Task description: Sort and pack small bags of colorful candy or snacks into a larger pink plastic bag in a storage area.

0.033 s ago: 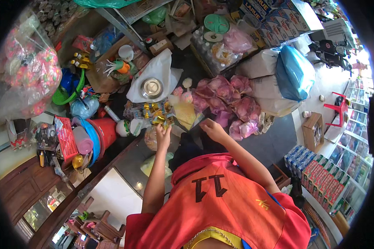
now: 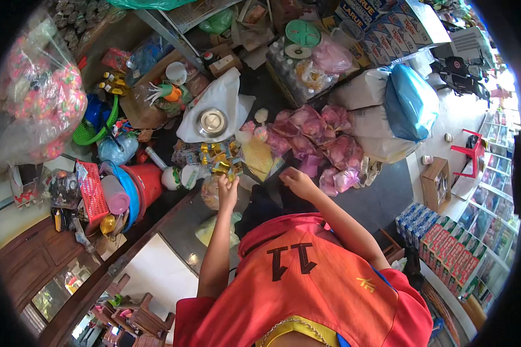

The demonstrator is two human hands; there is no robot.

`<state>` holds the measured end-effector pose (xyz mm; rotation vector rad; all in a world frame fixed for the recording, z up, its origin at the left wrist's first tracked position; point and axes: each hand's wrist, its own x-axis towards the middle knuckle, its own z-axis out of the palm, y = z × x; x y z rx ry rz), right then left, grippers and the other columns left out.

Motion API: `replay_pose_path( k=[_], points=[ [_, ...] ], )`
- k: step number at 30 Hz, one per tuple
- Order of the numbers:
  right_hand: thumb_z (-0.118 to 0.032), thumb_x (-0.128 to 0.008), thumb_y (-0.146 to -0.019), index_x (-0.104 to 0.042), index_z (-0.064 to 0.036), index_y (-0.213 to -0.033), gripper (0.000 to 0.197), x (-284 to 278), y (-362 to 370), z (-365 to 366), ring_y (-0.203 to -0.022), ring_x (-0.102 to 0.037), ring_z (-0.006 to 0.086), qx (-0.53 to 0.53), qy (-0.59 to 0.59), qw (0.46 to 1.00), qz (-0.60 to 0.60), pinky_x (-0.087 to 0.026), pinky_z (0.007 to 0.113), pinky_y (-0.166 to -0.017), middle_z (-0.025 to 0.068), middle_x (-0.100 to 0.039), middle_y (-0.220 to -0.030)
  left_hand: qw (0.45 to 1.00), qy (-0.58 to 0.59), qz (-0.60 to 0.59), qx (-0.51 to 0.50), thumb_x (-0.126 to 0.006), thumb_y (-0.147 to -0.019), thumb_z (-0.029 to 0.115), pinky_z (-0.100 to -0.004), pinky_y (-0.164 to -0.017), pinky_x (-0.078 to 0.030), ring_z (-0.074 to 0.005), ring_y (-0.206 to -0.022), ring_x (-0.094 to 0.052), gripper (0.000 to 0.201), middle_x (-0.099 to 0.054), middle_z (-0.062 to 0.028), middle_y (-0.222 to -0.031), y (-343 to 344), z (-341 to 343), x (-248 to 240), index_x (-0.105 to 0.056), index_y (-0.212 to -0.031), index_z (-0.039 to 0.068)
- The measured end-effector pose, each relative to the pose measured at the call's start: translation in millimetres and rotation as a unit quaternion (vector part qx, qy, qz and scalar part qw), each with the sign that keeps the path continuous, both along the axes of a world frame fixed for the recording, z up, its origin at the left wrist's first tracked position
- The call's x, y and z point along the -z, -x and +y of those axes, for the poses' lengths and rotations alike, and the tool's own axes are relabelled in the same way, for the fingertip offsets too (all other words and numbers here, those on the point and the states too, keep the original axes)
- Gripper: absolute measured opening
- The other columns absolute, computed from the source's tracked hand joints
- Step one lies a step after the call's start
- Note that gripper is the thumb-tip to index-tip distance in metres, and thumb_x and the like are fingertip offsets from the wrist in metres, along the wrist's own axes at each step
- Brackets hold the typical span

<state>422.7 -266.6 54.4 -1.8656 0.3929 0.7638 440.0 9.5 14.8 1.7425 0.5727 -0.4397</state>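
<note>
My left hand (image 2: pixel 227 189) is raised with fingers bent and pinched together, just in front of a pile of small gold packets (image 2: pixel 220 157). Whatever sits between its fingertips is too small to make out. My right hand (image 2: pixel 298 180) is curled closed to the right, close to a yellow plastic bag (image 2: pixel 257 157); anything inside its fingers is hidden. Several pink plastic bags with round contents (image 2: pixel 307 130) lie beyond the right hand. A round metal dish (image 2: pixel 212 123) rests on a white plastic sheet (image 2: pixel 193 128) farther off.
Red, blue and green tubs and baskets (image 2: pixel 147 184) crowd the left. Large white sacks (image 2: pixel 364 124) with a blue bag (image 2: pixel 411 101) stand at the right, by a pack of bottles (image 2: pixel 307 75). Stacked boxes (image 2: pixel 440 246) and a red stool (image 2: pixel 472 153) are farther right.
</note>
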Motion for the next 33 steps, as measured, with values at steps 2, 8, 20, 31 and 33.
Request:
replay_pose_path(
  k=[2,8,20,31,33],
  points=[
    [-0.028,-0.057,-0.096,-0.062,-0.0016,-0.112,0.031,1.5,11.2,-2.3,-0.085,-0.068,0.0186,-0.003,-0.016,1.000,-0.015,-0.054,0.034,-0.077,0.0106,-0.068,-0.098,0.999,-0.004,0.038,0.010,-0.072,-0.089,0.033,-0.0396,-0.103,-0.042,-0.0306,-0.124,-0.053,0.072,-0.049,-0.0237,-0.137,14.8,11.4,9.7,-0.035,-0.139,-0.004],
    [-0.030,-0.058,-0.094,-0.063,-0.0029,-0.111,0.033,-2.4,19.6,11.9,-0.088,-0.068,0.0260,-0.011,0.001,1.000,-0.024,-0.053,0.037,-0.078,0.0143,-0.069,-0.096,0.994,-0.034,0.102,0.027,-0.069,-0.090,0.038,-0.0342,-0.087,-0.052,-0.0272,-0.112,-0.060,0.058,-0.057,-0.0229,-0.128,35.3,38.5,23.6,-0.050,-0.130,0.002],
    [-0.033,-0.057,-0.095,-0.064,-0.0056,-0.113,0.034,-83.0,-60.8,132.9,-0.101,-0.067,0.0352,-0.157,0.002,0.981,-0.112,-0.051,0.042,-0.085,0.0185,-0.068,-0.108,0.983,0.080,-0.154,-0.054,-0.062,-0.097,0.023,-0.0295,-0.084,-0.051,-0.0160,-0.096,-0.066,0.030,-0.068,-0.0094,-0.110,-42.0,111.5,-72.1,-0.062,-0.116,0.001],
    [-0.016,-0.057,-0.094,-0.058,-0.0014,-0.118,0.028,-277.9,-185.7,308.3,-0.095,-0.067,0.0335,-0.347,-0.057,0.847,-0.398,-0.052,0.041,-0.082,0.0183,-0.068,-0.105,0.913,0.028,-0.383,-0.133,-0.057,-0.101,0.025,-0.0276,-0.083,-0.049,-0.0125,-0.094,-0.063,0.027,-0.068,-0.0066,-0.108,-115.8,236.0,-244.5,-0.062,-0.116,0.004],
    [-0.014,-0.055,-0.094,-0.053,-0.0013,-0.122,0.031,-314.3,-207.9,350.6,-0.095,-0.064,0.0434,-0.348,-0.067,0.789,-0.502,-0.051,0.047,-0.080,0.0227,-0.066,-0.106,0.903,0.001,-0.410,-0.129,-0.056,-0.101,0.024,-0.0274,-0.085,-0.048,-0.0123,-0.097,-0.062,0.027,-0.067,-0.0071,-0.110,-133.7,260.7,-280.8,-0.061,-0.118,0.003]
  ],
)
